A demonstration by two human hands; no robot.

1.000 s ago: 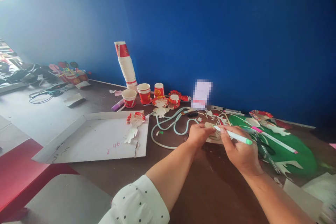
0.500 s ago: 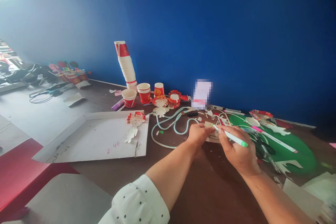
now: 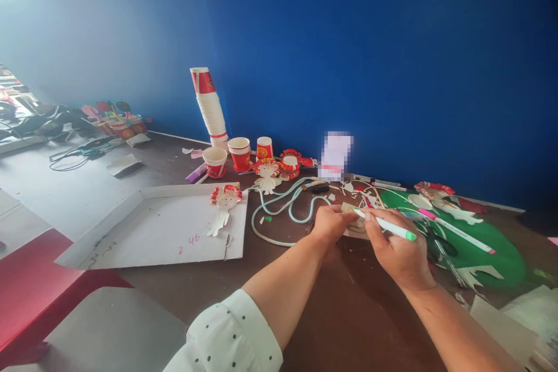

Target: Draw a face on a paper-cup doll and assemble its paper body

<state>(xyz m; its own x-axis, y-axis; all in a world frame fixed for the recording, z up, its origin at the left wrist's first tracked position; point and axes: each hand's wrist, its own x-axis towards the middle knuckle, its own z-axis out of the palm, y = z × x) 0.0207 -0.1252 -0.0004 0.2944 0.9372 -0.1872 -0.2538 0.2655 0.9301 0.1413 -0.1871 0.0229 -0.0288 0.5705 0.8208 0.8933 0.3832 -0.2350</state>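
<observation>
In my right hand (image 3: 401, 256) is a white marker with a light green end (image 3: 394, 228), its tip pointing left toward a small piece of paper (image 3: 360, 231). My left hand (image 3: 330, 225) pinches that paper at its left side. Both hands partly cover the paper, and what is drawn on it is hard to make out. To the right, a pink-and-white marker (image 3: 462, 234) lies over a green round mat (image 3: 501, 250), near scissors (image 3: 449, 261) and cut paper scraps (image 3: 482, 273). Left of my hands, a paper figure with a red fringe (image 3: 225, 200) rests on a white box lid (image 3: 148, 226).
A tall stack of paper cups (image 3: 211, 113) leans by the blue wall (image 3: 305, 58). Several red cups (image 3: 239, 157) and fringed paper figures (image 3: 267, 177) stand or lie before it. A pale blue cable (image 3: 272, 241) loops behind my left hand. A red stool (image 3: 35, 290) is at lower left.
The green end of the marker has shifted slightly right and down with my right hand. My left hand stays on the paper.
</observation>
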